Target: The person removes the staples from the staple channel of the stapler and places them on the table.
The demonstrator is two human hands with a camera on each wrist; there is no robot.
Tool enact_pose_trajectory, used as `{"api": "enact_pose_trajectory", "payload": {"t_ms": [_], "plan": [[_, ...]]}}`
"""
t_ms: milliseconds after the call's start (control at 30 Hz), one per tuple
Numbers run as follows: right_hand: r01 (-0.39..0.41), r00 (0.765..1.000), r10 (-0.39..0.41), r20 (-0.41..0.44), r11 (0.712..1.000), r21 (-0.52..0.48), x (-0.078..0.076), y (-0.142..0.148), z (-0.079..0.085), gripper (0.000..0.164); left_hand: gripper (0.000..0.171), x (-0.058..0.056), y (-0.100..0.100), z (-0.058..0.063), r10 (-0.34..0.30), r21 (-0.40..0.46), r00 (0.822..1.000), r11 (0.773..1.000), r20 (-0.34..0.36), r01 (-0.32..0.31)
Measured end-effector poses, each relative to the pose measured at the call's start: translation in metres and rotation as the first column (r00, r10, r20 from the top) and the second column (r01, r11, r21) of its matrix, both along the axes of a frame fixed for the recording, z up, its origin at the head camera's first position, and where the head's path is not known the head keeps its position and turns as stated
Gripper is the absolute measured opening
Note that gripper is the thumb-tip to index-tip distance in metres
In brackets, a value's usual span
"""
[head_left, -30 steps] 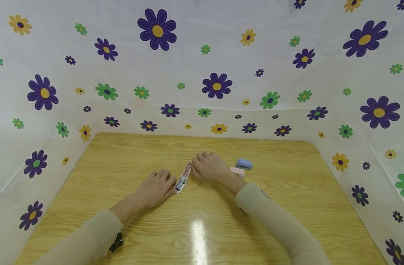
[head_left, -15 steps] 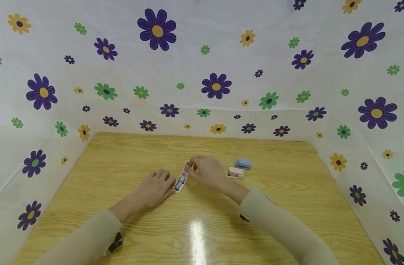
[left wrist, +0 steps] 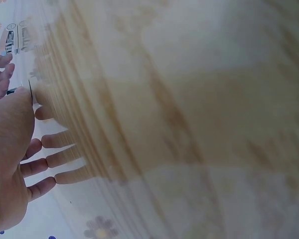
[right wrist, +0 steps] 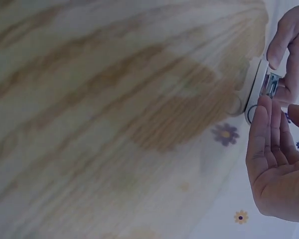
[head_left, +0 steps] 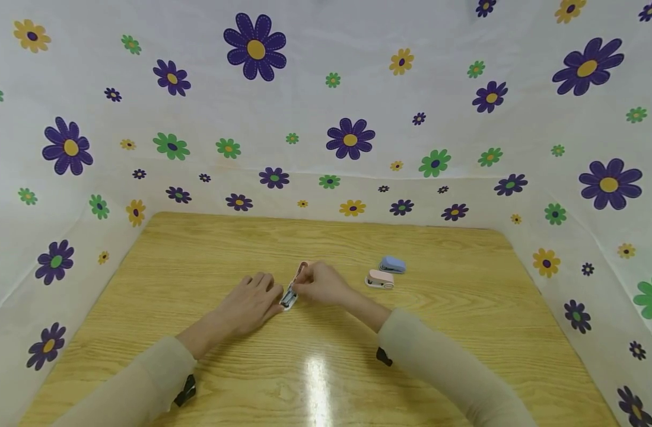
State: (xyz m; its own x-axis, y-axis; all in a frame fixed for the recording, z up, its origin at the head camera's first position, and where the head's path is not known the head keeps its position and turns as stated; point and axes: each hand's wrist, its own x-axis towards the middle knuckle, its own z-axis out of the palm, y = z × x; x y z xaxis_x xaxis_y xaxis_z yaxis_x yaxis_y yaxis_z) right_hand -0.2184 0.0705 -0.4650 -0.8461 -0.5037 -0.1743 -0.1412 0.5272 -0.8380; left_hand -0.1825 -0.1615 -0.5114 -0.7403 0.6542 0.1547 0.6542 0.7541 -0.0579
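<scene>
A slim stapler (head_left: 288, 299), its metal inside showing, lies opened out on the wooden table, with a pinkish far end (head_left: 304, 265). My left hand (head_left: 251, 303) grips its near end; in the right wrist view, thumb and finger lie on either side of the stapler (right wrist: 269, 84). My right hand (head_left: 323, 284) reaches over the stapler's middle, with thumb and forefinger together at the metal part. The outer fingers (right wrist: 259, 124) of that hand look fairly straight beside the stapler in the right wrist view. What lies between the right fingertips is hidden.
A pink stapler (head_left: 380, 279) and a blue stapler (head_left: 392, 264) stand on the table (head_left: 454, 308) to the right of my right hand. A white cloth with printed flowers (head_left: 304, 107) encloses the table at the back and sides.
My right hand has moved from the opened stapler's far end toward its middle, nearer my left hand. My left hand stays at the near end, and the pink and blue staplers have not moved.
</scene>
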Motion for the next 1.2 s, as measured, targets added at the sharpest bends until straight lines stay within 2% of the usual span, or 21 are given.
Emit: {"api": "enact_pose_trajectory", "payload": {"t_ms": [233, 933, 1200], "plan": [[-0.005, 1.000, 0.005, 0.005, 0.999, 0.034, 0.002, -0.007, -0.008, 0.016, 0.028, 0.001, 0.000, 0.000, 0.000, -0.026, 1.000, 1.000, -0.010, 0.000], [0.077, 0.997, -0.078, 0.020, 0.996, 0.052, 0.007, -0.014, -0.003, 0.013, 0.028, 0.001, 0.000, 0.000, -0.013, -0.026, 0.999, 1.000, -0.049, 0.011], [0.096, 0.995, -0.097, 0.018, 0.995, 0.041, 0.008, -0.014, -0.004, 0.011, 0.029, 0.001, 0.001, 0.001, -0.009, -0.020, 0.999, 1.000, -0.032, 0.009]]}}
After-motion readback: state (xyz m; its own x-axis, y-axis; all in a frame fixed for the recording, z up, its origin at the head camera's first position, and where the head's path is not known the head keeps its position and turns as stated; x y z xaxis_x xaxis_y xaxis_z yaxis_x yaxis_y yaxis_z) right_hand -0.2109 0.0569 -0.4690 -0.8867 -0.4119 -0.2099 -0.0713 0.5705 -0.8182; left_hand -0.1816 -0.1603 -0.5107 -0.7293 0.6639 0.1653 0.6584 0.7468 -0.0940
